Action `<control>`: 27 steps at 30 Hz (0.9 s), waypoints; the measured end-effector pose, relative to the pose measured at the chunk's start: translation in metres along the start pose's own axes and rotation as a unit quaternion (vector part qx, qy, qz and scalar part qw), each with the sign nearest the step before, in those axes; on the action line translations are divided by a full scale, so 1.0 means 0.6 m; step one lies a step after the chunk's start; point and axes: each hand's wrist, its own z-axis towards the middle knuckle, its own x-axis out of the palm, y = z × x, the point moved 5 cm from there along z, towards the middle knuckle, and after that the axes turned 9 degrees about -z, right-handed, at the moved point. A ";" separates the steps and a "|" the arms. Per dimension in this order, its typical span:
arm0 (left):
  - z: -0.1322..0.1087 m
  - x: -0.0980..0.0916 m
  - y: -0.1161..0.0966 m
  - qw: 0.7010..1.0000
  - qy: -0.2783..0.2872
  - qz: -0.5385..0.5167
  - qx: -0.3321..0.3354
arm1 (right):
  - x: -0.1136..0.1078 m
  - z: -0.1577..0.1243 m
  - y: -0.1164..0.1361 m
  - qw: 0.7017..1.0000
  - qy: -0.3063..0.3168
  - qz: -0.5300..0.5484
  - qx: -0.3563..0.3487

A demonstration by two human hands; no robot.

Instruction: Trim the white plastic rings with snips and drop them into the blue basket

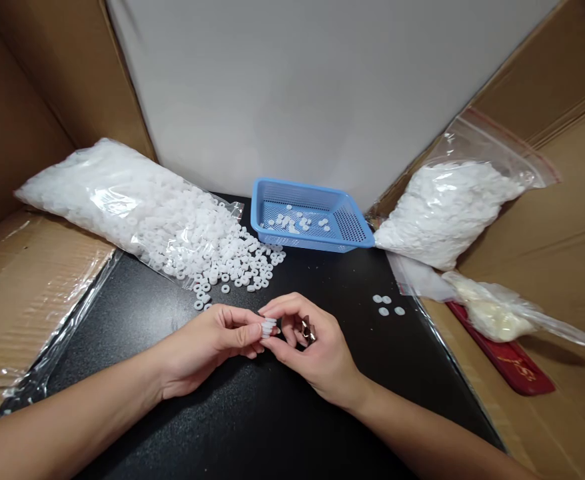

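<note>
Forearms converging low over the black mat. Small white stack of rings pinched between left hand and right hand, both closed on it. Probably light, stiff, slippery; best held by the ends. Beyond: loose rings, blue basket.

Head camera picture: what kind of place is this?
Probably a small-parts assembly or packing bench, walled by cardboard: big bags of white rings, a blue basket holding a few pieces, and both hands pinching a small white stack.
</note>
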 end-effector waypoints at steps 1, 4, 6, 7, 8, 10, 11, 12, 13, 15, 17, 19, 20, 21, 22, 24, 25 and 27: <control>0.000 0.002 -0.001 1.000 0.008 0.002 0.003 | 0.000 0.000 0.002 1.000 -0.005 0.001 -0.003; -0.002 0.012 -0.006 0.999 0.042 -0.009 0.015 | 0.000 0.001 0.006 1.000 -0.010 -0.009 -0.008; -0.003 0.016 -0.007 0.998 0.059 -0.023 0.019 | 0.000 0.000 0.006 1.000 -0.004 -0.018 -0.011; -0.003 0.017 -0.007 0.997 0.064 -0.028 0.019 | 0.000 -0.001 0.006 1.000 0.000 -0.021 -0.013; -0.003 0.018 -0.006 0.997 0.067 -0.031 0.018 | 0.000 -0.001 0.006 1.000 0.003 -0.022 -0.015; -0.004 0.019 -0.005 0.997 0.072 -0.036 0.016 | -0.001 -0.003 0.007 1.000 0.006 -0.023 -0.019; -0.004 0.019 -0.004 0.996 0.073 -0.040 0.015 | -0.001 -0.003 0.007 0.999 0.007 -0.024 -0.021; -0.004 0.018 -0.003 0.996 0.073 -0.044 0.014 | -0.002 -0.004 0.007 0.999 0.005 -0.024 -0.023; -0.004 0.018 -0.002 0.996 0.071 -0.048 0.013 | -0.002 -0.004 0.008 0.999 0.002 -0.026 -0.025; -0.004 0.017 -0.001 0.996 0.067 -0.053 0.011 | -0.004 -0.004 0.010 0.999 -0.004 -0.029 -0.030; -0.005 0.017 0.000 0.996 0.068 -0.053 0.010 | -0.005 -0.003 0.012 0.999 -0.009 -0.031 -0.034; -0.006 0.018 -0.001 0.996 0.070 -0.056 0.014 | -0.006 -0.003 0.013 0.999 -0.010 -0.032 -0.034; -0.006 0.019 -0.001 0.996 0.070 -0.060 0.017 | -0.006 -0.002 0.013 0.999 -0.010 -0.032 -0.032; -0.007 0.020 -0.002 0.995 0.068 -0.063 0.022 | -0.006 -0.003 0.014 0.999 -0.009 -0.031 -0.030; -0.006 0.020 -0.003 0.995 0.065 -0.066 0.027 | -0.005 -0.003 0.014 0.999 -0.009 -0.031 -0.028; -0.006 0.021 -0.004 0.995 0.055 -0.073 0.035 | -0.004 -0.003 0.015 0.999 -0.009 -0.030 -0.026; -0.005 0.021 -0.004 0.995 0.049 -0.075 0.038 | -0.003 -0.003 0.016 0.999 -0.010 -0.031 -0.026; -0.005 0.021 -0.004 0.995 0.034 -0.083 0.044 | -0.001 -0.004 0.018 0.999 -0.014 -0.035 -0.027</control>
